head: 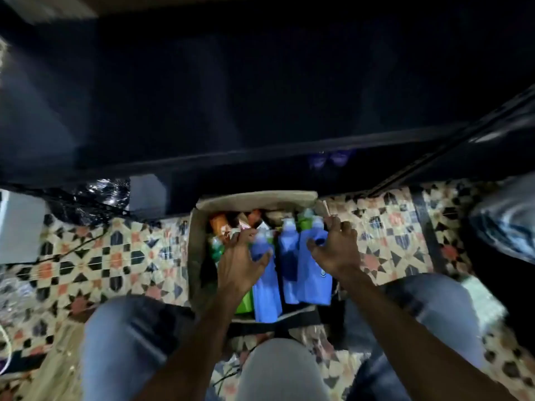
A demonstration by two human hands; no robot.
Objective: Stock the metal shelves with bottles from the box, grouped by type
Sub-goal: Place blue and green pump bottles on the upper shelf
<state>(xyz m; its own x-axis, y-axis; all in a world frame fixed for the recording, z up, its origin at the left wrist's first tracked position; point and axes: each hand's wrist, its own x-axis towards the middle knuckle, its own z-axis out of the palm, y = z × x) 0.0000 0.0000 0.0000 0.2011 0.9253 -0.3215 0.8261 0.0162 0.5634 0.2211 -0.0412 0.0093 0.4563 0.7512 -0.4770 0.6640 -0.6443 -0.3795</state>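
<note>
Reaching into the cardboard box [199,227], both hands spread their fingers over blue bottles. The left hand [240,264] touches one blue bottle [266,293]; the right hand [337,250] covers another [314,282]. Whether either grips cannot be told.

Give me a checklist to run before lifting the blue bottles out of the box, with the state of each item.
1. Left hand on a blue bottle: ok, fingers wrap its upper part.
2. Right hand on a blue bottle: ok, fingers curl over its top.
3. Both bottles the same type: ok, both blue.
4. Caps shut: cannot tell, blurred.
5. Box open: ok, flaps folded back.
6. Shelf space free: cannot tell, too dark.
</note>
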